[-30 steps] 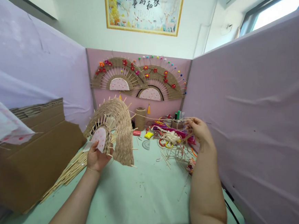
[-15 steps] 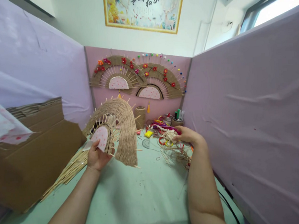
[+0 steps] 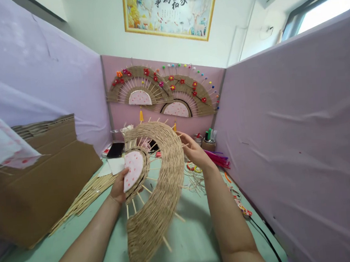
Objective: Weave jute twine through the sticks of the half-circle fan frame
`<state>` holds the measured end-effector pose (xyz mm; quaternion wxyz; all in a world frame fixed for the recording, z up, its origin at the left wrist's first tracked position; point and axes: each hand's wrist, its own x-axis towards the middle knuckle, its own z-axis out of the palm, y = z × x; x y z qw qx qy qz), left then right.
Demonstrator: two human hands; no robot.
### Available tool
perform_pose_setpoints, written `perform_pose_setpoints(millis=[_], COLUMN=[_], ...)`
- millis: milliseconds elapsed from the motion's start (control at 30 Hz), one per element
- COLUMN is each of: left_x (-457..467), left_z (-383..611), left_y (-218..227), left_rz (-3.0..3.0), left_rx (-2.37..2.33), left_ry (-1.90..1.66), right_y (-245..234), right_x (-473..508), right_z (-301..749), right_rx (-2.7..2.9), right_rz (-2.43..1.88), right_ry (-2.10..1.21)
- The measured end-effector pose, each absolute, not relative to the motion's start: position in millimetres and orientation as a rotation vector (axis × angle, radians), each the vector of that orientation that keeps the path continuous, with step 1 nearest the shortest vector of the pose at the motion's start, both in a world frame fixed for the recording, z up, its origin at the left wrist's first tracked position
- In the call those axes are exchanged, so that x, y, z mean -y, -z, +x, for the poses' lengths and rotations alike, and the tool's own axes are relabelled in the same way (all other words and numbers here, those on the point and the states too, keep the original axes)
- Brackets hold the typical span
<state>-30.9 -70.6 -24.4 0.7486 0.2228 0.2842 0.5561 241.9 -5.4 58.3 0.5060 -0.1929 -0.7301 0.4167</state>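
The left hand (image 3: 119,188) holds a half-made woven fan (image 3: 164,188) in the air above the middle of the green bench (image 3: 192,242). Its thumb lies on the pink dotted half-circle (image 3: 133,168) at the fan's hub, pinching it against fingers hidden behind. The right hand (image 3: 195,153) reaches to the upper outer edge of the straw band. Its fingers (image 3: 184,137) lie close together on the edge among the protruding stick ends, and whether they pinch one cannot be told. The fan tilts, its lower end pointing at the near edge. A bundle of sticks (image 3: 86,198) and cardboard (image 3: 36,186) lie along the left edge, a phone (image 3: 115,150) towards the far left corner, and a pen cup (image 3: 208,143) at the far edge. Two finished fans (image 3: 138,85) hang on the back partition.
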Motion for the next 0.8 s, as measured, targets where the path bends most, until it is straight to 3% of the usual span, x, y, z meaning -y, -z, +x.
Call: perform_pose_setpoints(millis=[267, 800], left_x=[67.0, 74.2], left_z=[-35.2, -28.8], left_y=[25.9, 2.3], left_rz=[0.498, 0.440], left_rx=[-0.660, -0.859], left_ry=[-1.142, -1.126], right_y=[-48.9, -77.7], right_x=[3.4, 23.5], right_z=[252.6, 300.1], right_rx=[1.660, 1.883], right_rz=[-0.514, -0.901], right_ry=[-1.379, -0.654])
